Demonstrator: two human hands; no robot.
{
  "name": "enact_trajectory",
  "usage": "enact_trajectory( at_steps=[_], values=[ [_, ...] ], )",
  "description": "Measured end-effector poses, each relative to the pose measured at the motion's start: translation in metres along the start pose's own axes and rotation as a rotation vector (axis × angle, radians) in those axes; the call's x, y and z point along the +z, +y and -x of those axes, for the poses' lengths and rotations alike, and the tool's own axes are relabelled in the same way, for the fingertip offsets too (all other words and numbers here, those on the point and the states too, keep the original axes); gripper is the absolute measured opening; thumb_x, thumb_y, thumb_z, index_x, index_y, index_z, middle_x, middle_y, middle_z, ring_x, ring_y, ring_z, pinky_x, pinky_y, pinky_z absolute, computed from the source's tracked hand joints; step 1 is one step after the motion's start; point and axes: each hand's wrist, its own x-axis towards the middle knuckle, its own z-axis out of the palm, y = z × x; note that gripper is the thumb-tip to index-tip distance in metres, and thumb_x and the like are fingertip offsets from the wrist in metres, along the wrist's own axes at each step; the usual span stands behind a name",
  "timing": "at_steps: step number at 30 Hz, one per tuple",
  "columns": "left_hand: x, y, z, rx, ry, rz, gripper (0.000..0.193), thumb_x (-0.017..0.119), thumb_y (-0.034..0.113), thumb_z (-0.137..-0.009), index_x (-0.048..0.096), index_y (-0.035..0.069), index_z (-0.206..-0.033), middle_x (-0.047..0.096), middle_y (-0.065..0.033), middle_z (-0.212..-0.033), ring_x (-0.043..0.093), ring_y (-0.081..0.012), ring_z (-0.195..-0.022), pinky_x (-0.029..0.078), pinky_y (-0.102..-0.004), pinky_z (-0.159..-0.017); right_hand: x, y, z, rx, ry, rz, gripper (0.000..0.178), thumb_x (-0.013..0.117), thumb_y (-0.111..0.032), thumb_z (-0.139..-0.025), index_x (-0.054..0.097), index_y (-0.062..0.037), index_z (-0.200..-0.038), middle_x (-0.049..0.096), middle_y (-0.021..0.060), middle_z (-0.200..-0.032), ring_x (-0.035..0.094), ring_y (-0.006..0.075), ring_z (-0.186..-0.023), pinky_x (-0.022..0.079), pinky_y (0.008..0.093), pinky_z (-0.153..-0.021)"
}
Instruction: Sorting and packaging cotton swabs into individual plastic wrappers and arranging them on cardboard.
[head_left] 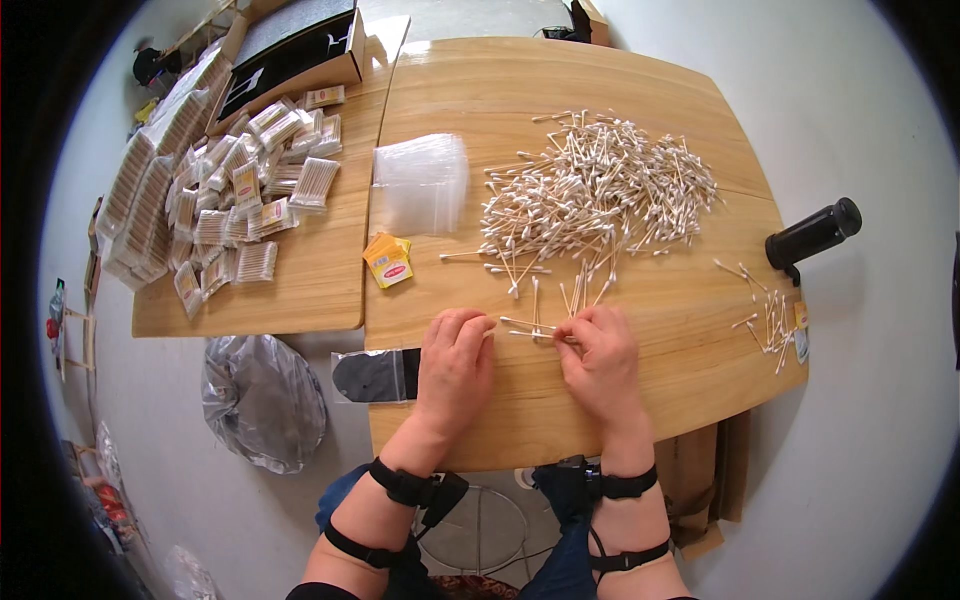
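My right hand point(600, 362) is closed in a pinch at the near edge of a heap of cotton swabs point(600, 185). A few swabs point(528, 328) stick out leftward from its fingertips, and others lie just beyond its knuckles. My left hand point(455, 360) rests by the table's left edge, its fingers curled; whatever they hold, if anything, is hidden beneath. Beside it lies a clear bag with a black flat piece point(370, 376), partly covered by that hand. Farther off are small yellow-and-white cards point(388, 262) and a stack of clear plastic bags point(420, 185).
On the left table point(310, 300) lie many filled swab packets point(240, 185), with stacked packs point(150, 190) and an open carton point(300, 65). A black cylinder point(815, 235) stands at the right edge near loose swabs point(772, 325). A grey plastic bag point(262, 400) sits below.
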Motion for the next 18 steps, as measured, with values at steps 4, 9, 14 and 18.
enact_trajectory(
  at_steps=[4,9,14,18],
  values=[
    [0.0,-0.006,0.003,0.012,-0.014,0.031,0.026,0.065,-0.001,-0.088,0.066,0.002,-0.114,0.063,-0.0175,-0.122,0.06,-0.0382,-0.113,0.048,-0.0458,-0.098,0.01,-0.017,0.005,-0.056,-0.073,-0.071,0.016,0.077,-0.003,-0.075,0.071,-0.007,-0.089,0.062,0.0091,-0.091,0.059,0.0314,-0.091,0.049,0.0419,-0.079],
    [0.002,-0.003,0.004,0.061,-0.083,-0.067,0.029,0.068,0.007,-0.089,0.067,0.005,-0.118,0.064,-0.015,-0.125,0.056,-0.0366,-0.121,0.045,-0.0462,-0.105,0.005,-0.008,0.002,0.012,-0.009,-0.019,0.022,0.077,-0.005,-0.075,0.071,-0.0092,-0.096,0.061,0.0092,-0.093,0.058,0.0309,-0.092,0.048,0.0423,-0.079],
    [0.003,-0.003,0.006,0.092,-0.109,-0.114,0.027,0.069,0.008,-0.089,0.067,0.004,-0.115,0.064,-0.0141,-0.125,0.055,-0.0356,-0.123,0.043,-0.0461,-0.107,0.004,-0.001,0.001,-0.025,0.001,0.067,0.014,0.078,-0.005,-0.073,0.07,-0.0083,-0.084,0.06,0.0079,-0.088,0.058,0.0302,-0.089,0.048,0.0412,-0.079],
    [0.0,-0.007,0.006,0.06,-0.076,-0.03,0.02,0.068,0.005,-0.089,0.067,0.003,-0.108,0.066,-0.0142,-0.116,0.059,-0.0362,-0.115,0.047,-0.0455,-0.1,0.005,-0.008,0.001,-0.058,-0.024,0.049,0.01,0.078,-0.006,-0.074,0.07,-0.0076,-0.08,0.06,0.0072,-0.086,0.058,0.0299,-0.088,0.048,0.0412,-0.079]
  ],
)
